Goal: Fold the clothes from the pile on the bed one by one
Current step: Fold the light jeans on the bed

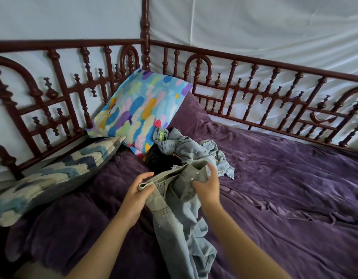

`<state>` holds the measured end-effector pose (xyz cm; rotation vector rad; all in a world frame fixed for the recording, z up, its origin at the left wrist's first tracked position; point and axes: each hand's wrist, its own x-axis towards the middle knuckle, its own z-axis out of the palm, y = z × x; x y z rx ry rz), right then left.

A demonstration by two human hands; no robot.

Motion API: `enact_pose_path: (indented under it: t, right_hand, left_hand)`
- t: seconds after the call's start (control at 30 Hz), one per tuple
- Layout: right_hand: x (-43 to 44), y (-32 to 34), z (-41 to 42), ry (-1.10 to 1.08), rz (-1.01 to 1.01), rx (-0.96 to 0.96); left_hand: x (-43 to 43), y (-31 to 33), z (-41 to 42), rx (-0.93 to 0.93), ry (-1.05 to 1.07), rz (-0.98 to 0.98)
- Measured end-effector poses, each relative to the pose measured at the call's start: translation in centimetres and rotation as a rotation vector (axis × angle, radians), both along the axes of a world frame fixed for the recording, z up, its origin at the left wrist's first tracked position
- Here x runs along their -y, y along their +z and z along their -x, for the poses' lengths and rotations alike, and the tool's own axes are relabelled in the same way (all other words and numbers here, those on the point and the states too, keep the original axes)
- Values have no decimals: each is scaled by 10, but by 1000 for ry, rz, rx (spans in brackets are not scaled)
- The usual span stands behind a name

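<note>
While left grip (141, 191) and right grip (208, 187) hold jeans (170, 200), green label (161, 135) illegible.

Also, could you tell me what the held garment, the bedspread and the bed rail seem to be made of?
Garment: likely washed grey-green denim, matte; metal rivets and stitched seams show. Bedspread: velvety purple fabric, soft sheen along its wrinkles. Bed rail: probably turned wood, glossy dark red-brown finish; painted metal cannot be ruled out.

soft dim daylight, slightly blurry, edges bent by wide-angle.
</note>
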<state>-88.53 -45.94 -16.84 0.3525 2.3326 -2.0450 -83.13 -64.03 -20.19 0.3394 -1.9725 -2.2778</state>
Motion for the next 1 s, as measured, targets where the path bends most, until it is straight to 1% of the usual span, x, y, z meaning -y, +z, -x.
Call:
enact_pose_path:
  t: [0.1,0.2,0.33,0.47,0.53,0.6,0.7,0.77,0.83,0.93,1.0]
  right_hand:
    - [-38,32,24,-100,-130,-94]
    - [-76,72,45,-218,-262,-224]
    - [-121,121,63,-352,-345,-346]
    - [-155,156,65,-501,-434,-451]
    - [-166,176,64,-605,-409,-535]
    - [-173,197,61,-706,-326,-636]
    - [-181,221,59,-801,-269,-756]
    - [-183,225,59,-799,-260,-754]
    - [-180,210,62,-746,-286,-686]
    - [-168,158,72,-582,-397,-499]
    - [-153,114,78,-465,-519,-369]
  left_hand:
    - [6,21,16,-61,99,-139]
    - [9,46,31,-137,162,-206]
    - [2,76,46,-203,146,-196]
    - [-14,104,58,-272,72,-171]
    - [-23,116,61,-304,12,-150]
    - [-30,126,62,-352,-67,-133]
    - [-38,141,59,-433,-176,-131]
    - [-40,143,55,-425,-204,-148]
    - [-38,132,52,-357,-174,-139]
    - [-26,90,39,-148,-104,-123]
    - [-14,53,24,12,-61,-177]
